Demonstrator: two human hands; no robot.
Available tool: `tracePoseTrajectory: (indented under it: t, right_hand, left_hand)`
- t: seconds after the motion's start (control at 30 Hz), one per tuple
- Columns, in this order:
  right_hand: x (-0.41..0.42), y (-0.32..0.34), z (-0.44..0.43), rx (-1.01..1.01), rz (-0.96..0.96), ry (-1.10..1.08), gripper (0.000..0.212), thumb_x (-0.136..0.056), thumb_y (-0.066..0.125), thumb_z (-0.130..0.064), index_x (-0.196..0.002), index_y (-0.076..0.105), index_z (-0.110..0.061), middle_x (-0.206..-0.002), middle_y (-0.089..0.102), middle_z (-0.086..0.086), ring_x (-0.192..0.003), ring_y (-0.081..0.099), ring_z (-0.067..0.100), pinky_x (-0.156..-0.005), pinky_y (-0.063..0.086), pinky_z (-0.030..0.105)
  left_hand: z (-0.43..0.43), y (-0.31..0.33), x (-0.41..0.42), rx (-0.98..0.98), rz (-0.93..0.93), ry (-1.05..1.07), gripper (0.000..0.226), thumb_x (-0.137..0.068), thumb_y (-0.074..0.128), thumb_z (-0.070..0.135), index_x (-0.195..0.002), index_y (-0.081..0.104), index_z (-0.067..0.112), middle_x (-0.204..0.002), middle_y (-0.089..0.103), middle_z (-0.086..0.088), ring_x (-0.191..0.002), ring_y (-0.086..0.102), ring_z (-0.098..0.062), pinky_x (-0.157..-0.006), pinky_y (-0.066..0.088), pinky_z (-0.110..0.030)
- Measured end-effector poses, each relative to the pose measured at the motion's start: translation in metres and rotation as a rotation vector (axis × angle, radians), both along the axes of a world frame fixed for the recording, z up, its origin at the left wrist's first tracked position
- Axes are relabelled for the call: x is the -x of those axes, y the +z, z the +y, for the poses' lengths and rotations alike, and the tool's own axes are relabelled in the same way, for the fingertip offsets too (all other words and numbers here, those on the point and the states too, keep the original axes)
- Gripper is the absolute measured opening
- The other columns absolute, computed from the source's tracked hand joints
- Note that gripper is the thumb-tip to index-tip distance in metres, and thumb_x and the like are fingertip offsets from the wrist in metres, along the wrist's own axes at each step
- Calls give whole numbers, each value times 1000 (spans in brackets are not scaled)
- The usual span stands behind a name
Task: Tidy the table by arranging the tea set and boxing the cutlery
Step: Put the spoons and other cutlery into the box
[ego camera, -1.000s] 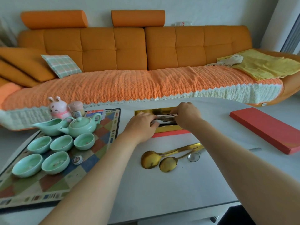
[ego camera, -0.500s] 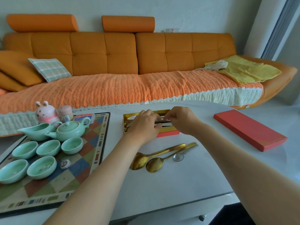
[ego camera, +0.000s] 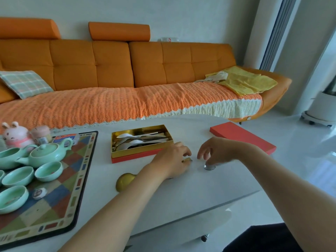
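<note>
An open gold-lined red box sits mid-table with several silver pieces of cutlery inside. Just in front of it my left hand rests over the handles of the gold spoons; one gold bowl shows beside my forearm. My right hand curls down over a small silver spoon, fingertips touching it. The red box lid lies to the right. A mint teapot, pitcher and several cups stand on the patterned mat at left.
A pink rabbit figure and a small jar stand behind the tea set. An orange sofa runs along the far side of the table. The table's front edge is close below my arms.
Both hands have left the box and come down toward me onto the loose spoons in front of it. The view has swung to the right.
</note>
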State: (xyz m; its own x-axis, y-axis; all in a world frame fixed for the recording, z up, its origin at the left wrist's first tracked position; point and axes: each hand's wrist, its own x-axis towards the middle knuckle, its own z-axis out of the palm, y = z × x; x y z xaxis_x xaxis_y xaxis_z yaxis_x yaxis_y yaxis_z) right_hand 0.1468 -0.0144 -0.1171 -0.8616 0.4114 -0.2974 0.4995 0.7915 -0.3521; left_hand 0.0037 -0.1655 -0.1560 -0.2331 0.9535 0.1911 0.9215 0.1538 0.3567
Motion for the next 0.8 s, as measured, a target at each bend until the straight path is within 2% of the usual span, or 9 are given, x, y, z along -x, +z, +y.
tracePoseTrajectory:
  t: [0.1,0.2,0.3,0.37,0.47,0.53,0.67,0.8]
  right_hand:
    - [-4,-7,3,10,-21,-12,23,-76,79,-28,-95,74,-39,-92,70,-17,-87,65,2,-76,52,22]
    - [3,-9,-2,7,22,-30,17,-77,78,-26,-91,77,-35,-88,71,-18,-86,64,1,-71,49,19]
    - [15,-12,-10,-3,73,-51,15,-72,82,-30,-86,77,-33,-84,72,-15,-81,64,3,-69,50,20]
    - [23,-13,-14,-8,123,-68,16,-70,84,-28,-85,77,-30,-83,71,-12,-77,64,4,-69,52,22]
    - [34,-10,-17,30,244,-97,16,-75,82,-18,-86,72,-21,-85,70,-4,-69,63,6,-55,45,14]
    - [40,-7,-20,83,354,-121,17,-77,81,-12,-86,67,-16,-85,70,2,-65,64,8,-50,45,12]
    - [52,-1,-29,169,507,-116,19,-78,82,-15,-88,67,-17,-76,71,-1,-63,65,9,-63,54,26]
    - [70,-2,-33,135,495,-73,13,-86,74,-19,-97,74,-27,-78,74,-3,-72,70,12,-73,58,28]
  left_hand:
    - [3,-5,-4,29,16,-41,35,-96,53,37,-129,61,27,-124,58,8,-113,52,-12,-88,44,-25]
    - [4,-8,-6,39,13,-48,34,-93,55,39,-124,65,27,-120,61,8,-111,53,-13,-90,47,-27]
    - [4,-8,-7,30,-15,-17,29,-92,57,43,-113,69,27,-109,62,7,-102,55,-13,-81,49,-27]
    - [2,-7,-5,7,-74,34,28,-90,60,44,-112,66,27,-106,64,8,-95,57,-11,-73,47,-24]
    - [-3,-4,4,-60,-187,99,24,-92,63,36,-114,62,27,-102,67,11,-90,62,-9,-74,52,-25]
    - [-6,0,11,-134,-223,131,16,-93,63,27,-108,65,26,-99,67,10,-90,62,-10,-75,51,-24]
    - [-15,13,26,-266,-195,227,11,-92,63,21,-102,68,23,-90,65,10,-81,58,-7,-62,39,-14]
    - [-36,25,51,-386,-138,341,9,-92,62,17,-97,68,22,-86,66,8,-73,57,-3,-60,42,-16]
